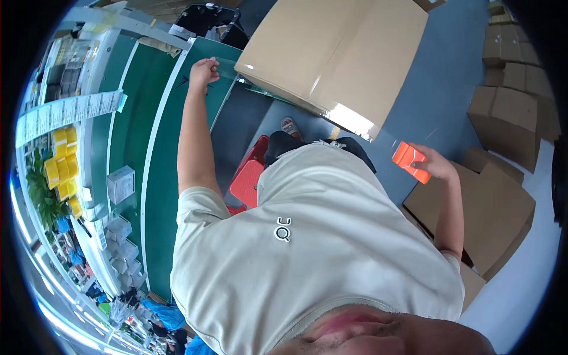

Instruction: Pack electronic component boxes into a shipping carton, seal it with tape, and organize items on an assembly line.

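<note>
A large brown cardboard box lies in front of me, with shiny clear tape along its near edge. Past the box's left corner, my left hand is closed in a pinch. A faint see-through strip, which looks like the tape's end, runs from its fingers toward the box. Off the right corner, my right hand grips an orange tape dispenser, its fingers wrapped over the near side. A thin clear strip seems to stretch between dispenser and box.
On my left runs a green bench carrying a small white box. A red stool stands near my legs. Cardboard boxes are stacked at right, with more cardboard by my right elbow. A black bin sits far left.
</note>
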The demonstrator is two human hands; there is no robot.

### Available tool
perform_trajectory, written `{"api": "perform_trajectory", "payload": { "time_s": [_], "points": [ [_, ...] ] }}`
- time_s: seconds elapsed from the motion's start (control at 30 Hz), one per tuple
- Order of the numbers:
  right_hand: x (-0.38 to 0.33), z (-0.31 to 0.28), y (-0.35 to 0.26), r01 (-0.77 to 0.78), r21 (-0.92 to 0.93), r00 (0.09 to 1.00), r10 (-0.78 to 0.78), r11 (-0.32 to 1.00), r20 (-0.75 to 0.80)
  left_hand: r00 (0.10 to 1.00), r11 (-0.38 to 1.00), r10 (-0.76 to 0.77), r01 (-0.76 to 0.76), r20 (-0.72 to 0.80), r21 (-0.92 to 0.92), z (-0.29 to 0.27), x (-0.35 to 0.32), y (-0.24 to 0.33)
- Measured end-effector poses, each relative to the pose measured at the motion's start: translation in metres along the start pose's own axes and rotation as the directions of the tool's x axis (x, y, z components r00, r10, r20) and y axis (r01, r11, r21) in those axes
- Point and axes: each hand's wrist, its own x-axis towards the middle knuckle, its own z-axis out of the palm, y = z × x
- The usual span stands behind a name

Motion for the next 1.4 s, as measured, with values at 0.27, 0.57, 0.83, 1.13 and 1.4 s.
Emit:
{"api": "perform_trajectory", "payload": {
  "time_s": [0.27,0.57,0.83,1.13,1.4],
  "points": [
    [0.086,0.034,-0.015,-0.125,-0.207,0.991,0.131,0.970,0.017,0.967,0.935,-0.239,0.202,0.094,0.292,0.029,0.053,-0.056],
    [0.157,0.078,-0.028,-0.290,-0.366,0.957,0.256,0.884,-0.140,0.995,0.839,0.098,-0.088,0.011,0.537,0.018,0.087,-0.081],
    [0.138,0.108,0.061,-0.215,-0.153,0.936,0.159,0.965,-0.315,0.873,0.572,0.077,-0.434,0.481,0.696,0.043,-0.016,0.023],
    [0.120,0.097,-0.042,-0.326,-0.209,0.916,0.254,0.922,-0.309,0.895,0.362,0.095,-0.439,0.436,0.823,0.047,-0.016,0.019],
    [0.120,0.123,-0.026,-0.320,0.133,0.898,0.345,0.938,-0.274,0.903,0.603,0.113,-0.393,0.414,0.694,0.040,-0.012,-0.017]
  ]
}}
